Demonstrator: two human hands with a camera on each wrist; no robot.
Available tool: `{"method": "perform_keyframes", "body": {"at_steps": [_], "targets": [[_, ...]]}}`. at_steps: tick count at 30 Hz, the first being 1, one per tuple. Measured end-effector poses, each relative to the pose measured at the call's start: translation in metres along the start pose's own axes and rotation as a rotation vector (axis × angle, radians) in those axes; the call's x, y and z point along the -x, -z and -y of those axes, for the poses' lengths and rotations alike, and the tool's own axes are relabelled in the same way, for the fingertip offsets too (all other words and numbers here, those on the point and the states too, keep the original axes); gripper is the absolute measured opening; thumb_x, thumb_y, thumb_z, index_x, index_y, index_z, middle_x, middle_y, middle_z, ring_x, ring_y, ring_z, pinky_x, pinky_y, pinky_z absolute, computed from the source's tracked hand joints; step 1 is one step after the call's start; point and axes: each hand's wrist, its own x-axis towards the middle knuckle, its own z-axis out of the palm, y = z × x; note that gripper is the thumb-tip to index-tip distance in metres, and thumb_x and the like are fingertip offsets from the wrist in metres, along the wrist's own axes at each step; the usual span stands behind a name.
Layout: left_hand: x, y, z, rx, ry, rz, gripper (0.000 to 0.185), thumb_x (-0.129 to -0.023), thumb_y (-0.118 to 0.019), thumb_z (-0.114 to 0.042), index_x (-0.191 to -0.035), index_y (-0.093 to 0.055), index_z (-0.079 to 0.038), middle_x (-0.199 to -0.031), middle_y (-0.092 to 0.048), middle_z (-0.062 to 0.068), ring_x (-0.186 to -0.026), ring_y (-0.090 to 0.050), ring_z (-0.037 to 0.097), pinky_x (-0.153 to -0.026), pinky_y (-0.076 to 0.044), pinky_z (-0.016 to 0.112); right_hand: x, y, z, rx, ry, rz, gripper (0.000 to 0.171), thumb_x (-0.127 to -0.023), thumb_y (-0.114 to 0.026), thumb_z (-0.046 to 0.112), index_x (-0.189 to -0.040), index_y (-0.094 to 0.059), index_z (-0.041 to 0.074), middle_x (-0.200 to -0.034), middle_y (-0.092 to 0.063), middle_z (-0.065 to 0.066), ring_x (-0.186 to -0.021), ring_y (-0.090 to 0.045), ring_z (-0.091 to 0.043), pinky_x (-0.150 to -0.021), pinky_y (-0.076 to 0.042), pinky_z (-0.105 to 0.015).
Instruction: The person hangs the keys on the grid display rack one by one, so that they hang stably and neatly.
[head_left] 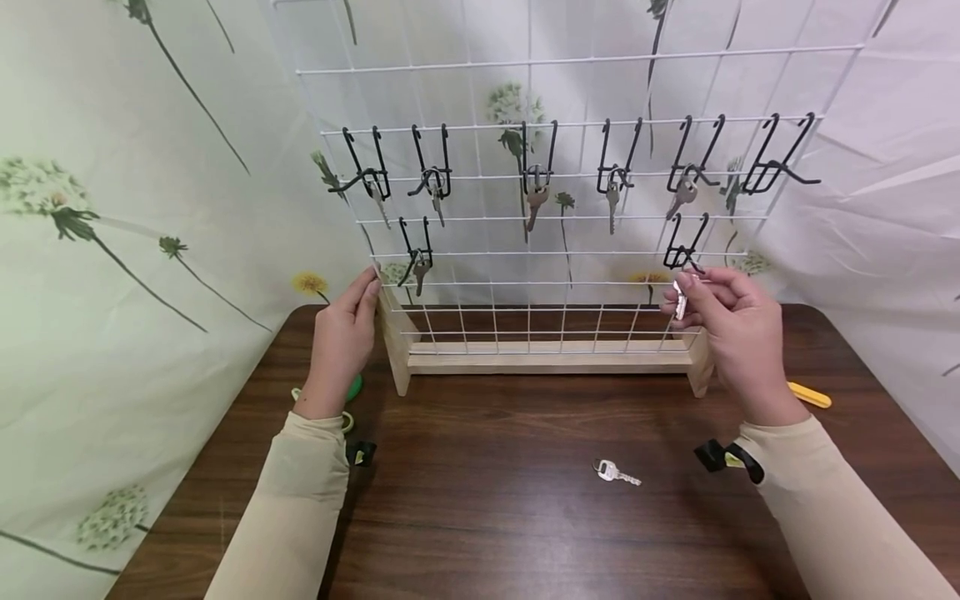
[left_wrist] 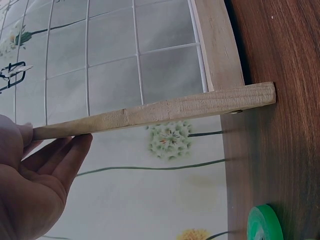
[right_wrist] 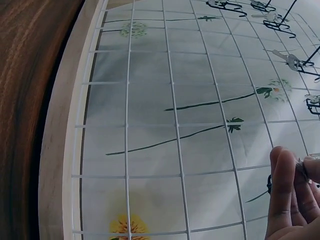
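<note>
A white wire grid rack (head_left: pixel 562 283) stands upright on a wooden base (head_left: pixel 547 360). My left hand (head_left: pixel 341 346) grips the rack's left wooden side post (left_wrist: pixel 165 110), thumb on one face and fingers on the other. Between the right hand's (head_left: pixel 738 333) thumb and fingers a silver key (head_left: pixel 680 302) is pinched, just below a black hook (head_left: pixel 681 250) at the lower right; whether its ring touches that hook cannot be told. Other keys, such as a brownish key (head_left: pixel 537 204), hang on several hooks. The upper right hook (head_left: pixel 772 171) holds no key.
Another silver key (head_left: pixel 617 473) with a ring lies on the dark wooden table (head_left: pixel 480 533) in front. A green roll (left_wrist: pixel 264 224) sits left of the rack, partly behind my left arm. A yellow object (head_left: pixel 810 394) lies at the right. Flower-patterned cloth (head_left: pixel 150 275) hangs behind.
</note>
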Motion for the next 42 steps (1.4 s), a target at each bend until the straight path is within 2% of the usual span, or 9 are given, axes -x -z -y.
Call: {"method": "perform_keyframes", "body": {"at_steps": [6, 11, 17, 20, 22, 26, 29, 33, 42], "targets": [[0.000, 0.002, 0.000, -0.005, 0.020, 0.003, 0.044, -0.116, -0.049, -0.031, -0.154, -0.059, -0.012, -0.151, -0.062, 0.017, -0.139, -0.062, 0.039, -0.113, -0.053, 0.060, 0.000, 0.002, 0.000, 0.061, -0.045, 0.016, 0.015, -0.101, -0.075, 0.012, -0.110, -0.069, 0.003, -0.092, -0.085, 0.002, -0.075, -0.081, -0.010, -0.063, -0.064, -0.022], [0.001, 0.001, -0.001, -0.002, 0.042, 0.023, 0.045, -0.116, -0.049, -0.032, -0.156, -0.058, -0.013, -0.154, -0.060, 0.015, -0.143, -0.060, 0.037, -0.115, -0.052, 0.059, 0.006, 0.009, 0.000, 0.210, -0.128, 0.032, 0.023, -0.102, -0.075, 0.024, -0.114, -0.069, 0.005, -0.095, -0.084, 0.010, -0.078, -0.081, -0.007, -0.065, -0.064, -0.022], [0.001, 0.000, -0.001, -0.009, 0.025, 0.013, 0.045, -0.116, -0.049, -0.032, -0.155, -0.058, -0.012, -0.153, -0.061, 0.017, -0.141, -0.061, 0.038, -0.115, -0.052, 0.059, 0.015, 0.024, -0.011, 0.461, -0.228, 0.156, 0.024, -0.106, -0.070, 0.033, -0.123, -0.066, 0.017, -0.100, -0.080, 0.028, -0.081, -0.080, 0.000, -0.068, -0.065, -0.023], [0.000, 0.000, -0.001, -0.014, 0.005, 0.000, 0.044, -0.116, -0.049, -0.031, -0.154, -0.059, -0.011, -0.151, -0.062, 0.018, -0.139, -0.062, 0.040, -0.112, -0.053, 0.061, 0.021, 0.025, -0.016, 0.515, -0.253, 0.222, 0.031, -0.108, -0.067, 0.035, -0.129, -0.066, 0.012, -0.102, -0.078, 0.030, -0.082, -0.080, -0.001, -0.071, -0.066, -0.026], [0.000, 0.001, -0.001, -0.013, 0.002, -0.004, 0.044, -0.116, -0.049, -0.030, -0.154, -0.059, -0.011, -0.150, -0.062, 0.019, -0.138, -0.063, 0.040, -0.112, -0.053, 0.061, 0.025, 0.023, -0.020, 0.528, -0.277, 0.268, 0.038, -0.108, -0.066, 0.036, -0.133, -0.066, 0.006, -0.104, -0.079, 0.027, -0.084, -0.080, -0.004, -0.073, -0.067, -0.028], [0.000, 0.000, 0.000, -0.010, 0.010, 0.002, 0.044, -0.116, -0.050, -0.030, -0.154, -0.059, -0.011, -0.151, -0.062, 0.018, -0.139, -0.063, 0.039, -0.113, -0.053, 0.060, 0.036, 0.014, -0.028, 0.536, -0.369, 0.386, 0.044, -0.109, -0.066, 0.032, -0.137, -0.064, -0.003, -0.113, -0.084, 0.000, -0.086, -0.080, -0.012, -0.076, -0.067, -0.032], [0.000, 0.000, -0.001, -0.009, 0.014, 0.008, 0.044, -0.116, -0.050, -0.030, -0.154, -0.059, -0.011, -0.151, -0.062, 0.018, -0.140, -0.062, 0.039, -0.114, -0.053, 0.060, 0.046, 0.006, -0.037, 0.547, -0.445, 0.499, 0.044, -0.106, -0.071, 0.027, -0.133, -0.064, -0.007, -0.112, -0.081, -0.021, -0.085, -0.079, -0.017, -0.074, -0.068, -0.034], [0.001, -0.001, -0.002, -0.008, 0.009, 0.007, 0.044, -0.116, -0.049, -0.030, -0.154, -0.059, -0.011, -0.151, -0.062, 0.019, -0.139, -0.062, 0.040, -0.113, -0.053, 0.061, 0.057, -0.001, -0.047, 0.608, -0.504, 0.631, 0.041, -0.102, -0.076, 0.027, -0.123, -0.069, -0.007, -0.097, -0.082, -0.019, -0.075, -0.077, -0.021, -0.066, -0.067, -0.035], [0.000, 0.000, 0.000, -0.009, 0.005, 0.004, 0.044, -0.116, -0.049, -0.031, -0.154, -0.059, -0.011, -0.151, -0.062, 0.018, -0.139, -0.063, 0.040, -0.113, -0.053, 0.060, 0.070, -0.002, -0.057, 0.669, -0.571, 0.809, 0.034, -0.097, -0.080, 0.030, -0.107, -0.072, -0.001, -0.078, -0.077, -0.006, -0.066, -0.075, -0.018, -0.061, -0.065, -0.033]]}}
